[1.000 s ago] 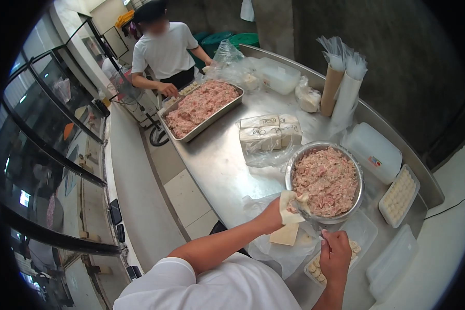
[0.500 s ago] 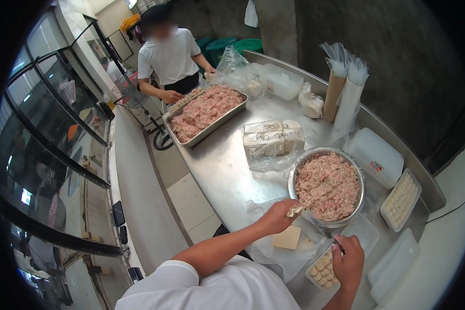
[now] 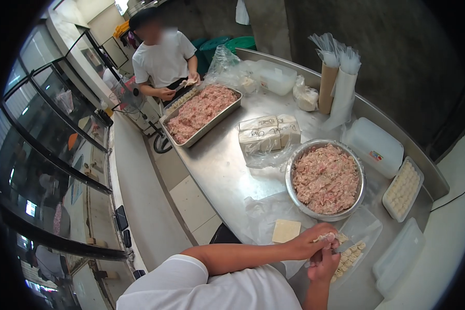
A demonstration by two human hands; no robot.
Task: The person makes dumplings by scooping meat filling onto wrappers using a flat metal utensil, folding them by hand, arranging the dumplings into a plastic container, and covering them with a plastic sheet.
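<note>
My left hand (image 3: 315, 241) is closed round a small folded dumpling (image 3: 324, 237), just below the round metal bowl (image 3: 362, 192) of minced meat (image 3: 325, 178). Touching it from below, my right hand (image 3: 324, 264) has its fingers bent; a thin metal tool (image 3: 348, 242) shows beside them. Both hands are over the left edge of a plastic tray with rows of dumplings (image 3: 348, 258). A square stack of wrappers (image 3: 286, 231) lies on plastic sheeting (image 3: 263, 212) to the left of my hands.
A co-worker (image 3: 163, 59) stands at the far end by a rectangular pan of meat (image 3: 212, 123). Wrapped packs (image 3: 268, 133), a filled dumpling tray (image 3: 403, 189), plastic containers (image 3: 374, 147), lids (image 3: 399, 257) and upright rolls (image 3: 341, 98) are on the metal table.
My left hand has moved right and down from beside the bowl to meet my right hand, which has shifted slightly left. The co-worker's hands have come closer together, one holding a wrapper.
</note>
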